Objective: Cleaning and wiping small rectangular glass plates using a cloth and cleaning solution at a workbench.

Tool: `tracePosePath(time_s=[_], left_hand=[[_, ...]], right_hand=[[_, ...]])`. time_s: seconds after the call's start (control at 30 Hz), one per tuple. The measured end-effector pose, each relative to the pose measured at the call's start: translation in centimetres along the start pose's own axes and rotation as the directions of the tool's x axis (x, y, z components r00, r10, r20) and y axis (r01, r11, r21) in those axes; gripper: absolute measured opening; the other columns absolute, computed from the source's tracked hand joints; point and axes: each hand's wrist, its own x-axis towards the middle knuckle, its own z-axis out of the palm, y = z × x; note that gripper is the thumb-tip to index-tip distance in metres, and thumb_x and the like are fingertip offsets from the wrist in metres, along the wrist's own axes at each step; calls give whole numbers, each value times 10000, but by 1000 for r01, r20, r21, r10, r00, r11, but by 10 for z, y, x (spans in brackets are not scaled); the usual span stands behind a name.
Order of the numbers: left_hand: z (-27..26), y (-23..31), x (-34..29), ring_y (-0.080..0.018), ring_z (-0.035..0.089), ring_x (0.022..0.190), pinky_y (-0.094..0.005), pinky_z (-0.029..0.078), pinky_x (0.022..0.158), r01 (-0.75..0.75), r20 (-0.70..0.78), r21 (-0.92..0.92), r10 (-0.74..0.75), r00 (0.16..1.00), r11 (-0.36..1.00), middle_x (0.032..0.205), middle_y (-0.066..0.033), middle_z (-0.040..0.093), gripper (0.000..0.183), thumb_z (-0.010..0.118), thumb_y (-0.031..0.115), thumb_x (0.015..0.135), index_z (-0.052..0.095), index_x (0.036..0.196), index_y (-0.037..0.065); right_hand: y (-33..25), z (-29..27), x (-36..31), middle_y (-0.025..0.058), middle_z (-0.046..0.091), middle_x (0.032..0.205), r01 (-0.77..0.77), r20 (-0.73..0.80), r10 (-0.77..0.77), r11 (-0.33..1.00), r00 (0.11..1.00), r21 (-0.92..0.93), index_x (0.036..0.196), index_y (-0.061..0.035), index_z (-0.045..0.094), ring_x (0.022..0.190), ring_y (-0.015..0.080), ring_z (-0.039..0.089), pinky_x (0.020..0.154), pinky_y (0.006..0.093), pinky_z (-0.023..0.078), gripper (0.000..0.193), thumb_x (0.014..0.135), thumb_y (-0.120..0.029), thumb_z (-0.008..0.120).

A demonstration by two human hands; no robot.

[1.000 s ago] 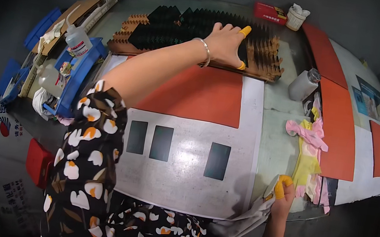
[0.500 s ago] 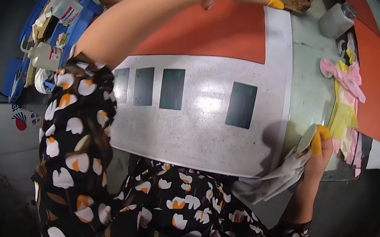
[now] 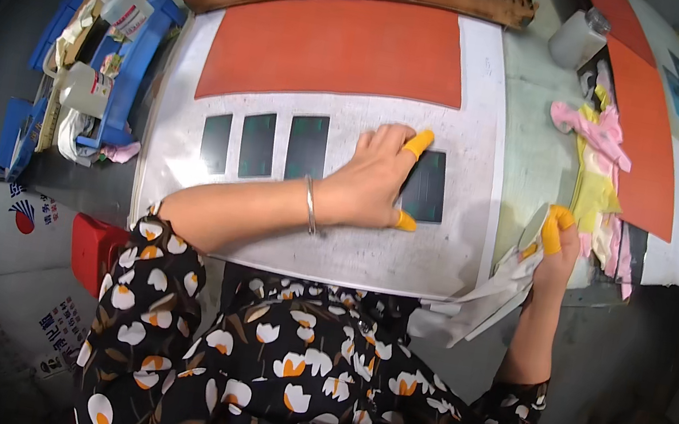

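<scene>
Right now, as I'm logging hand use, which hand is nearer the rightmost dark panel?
Left. The left hand is at the left edge of the dark panel; the right hand is apart from it, farther right, holding a white cloth.

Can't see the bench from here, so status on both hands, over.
Left hand spread open at rightmost dark panel, contact unclear. Right hand gripping white cloth. Three more dark panels left of that hand; no obstruction seen at the rightmost.
</scene>
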Motion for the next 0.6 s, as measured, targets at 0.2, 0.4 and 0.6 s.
tracePosePath(time_s=[0.2,0.4,0.6], left_hand=[[-34,-3,13,-394,334,1121,-442,288,975,-17,97,-78,24,995,997,1163,-243,327,971,768,309,563,247,1302,-45],[-152,-42,131,-301,394,1055,-353,308,922,5,-164,527,96,982,850,1116,-188,433,861,708,333,568,355,1245,-64],[-166,-68,215,-298,410,1116,-373,348,925,83,-53,593,-65,997,801,1161,-171,458,771,691,357,586,435,1198,-36]], right_hand=[[18,-7,-1,4,529,762,-34,37,32,997,999,71,1008,-36,508,579,74,491,442,230,444,181,865,-138,551],[12,-9,-6,-5,532,749,-39,57,34,995,998,92,1003,-41,503,588,70,497,460,216,434,192,858,-150,564],[22,-9,1,-1,542,683,165,29,-163,982,986,-95,948,-40,535,481,68,483,394,199,375,152,873,-172,521]])
